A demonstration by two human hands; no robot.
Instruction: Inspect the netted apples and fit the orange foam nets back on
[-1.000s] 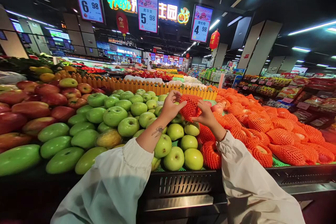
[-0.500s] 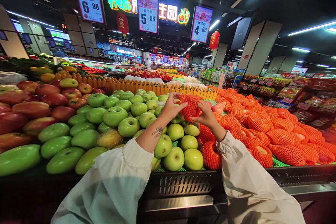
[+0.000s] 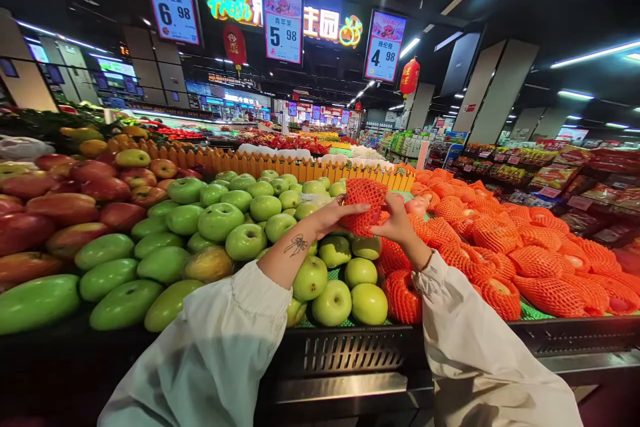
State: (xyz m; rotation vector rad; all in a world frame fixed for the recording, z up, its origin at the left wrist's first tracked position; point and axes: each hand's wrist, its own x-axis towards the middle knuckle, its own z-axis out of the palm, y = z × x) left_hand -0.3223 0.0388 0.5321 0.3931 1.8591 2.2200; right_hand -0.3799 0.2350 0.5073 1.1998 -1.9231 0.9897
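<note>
Both my hands hold up one fruit wrapped in an orange foam net point(image 3: 364, 203) above the display, where the green apples meet the netted fruit. My left hand point(image 3: 333, 215) cups it from the left and below, fingers closed on the net. My right hand point(image 3: 397, 221) grips its right side. White sleeves cover both forearms, and a small tattoo shows on my left wrist. Green apples point(image 3: 245, 240) lie under and left of my left hand. Netted orange fruit point(image 3: 500, 247) is piled under and right of my right hand.
Red apples point(image 3: 65, 207) fill the left of the stand. A yellow picket divider point(image 3: 280, 165) runs behind the apples. A black metal bin edge point(image 3: 350, 350) fronts the display. Price screens point(image 3: 283, 23) hang overhead. More produce stands and shelves lie beyond and to the right.
My left hand has turned and dropped from the top of the netted fruit to its underside. The fruit has shifted slightly. My right hand has kept its grip.
</note>
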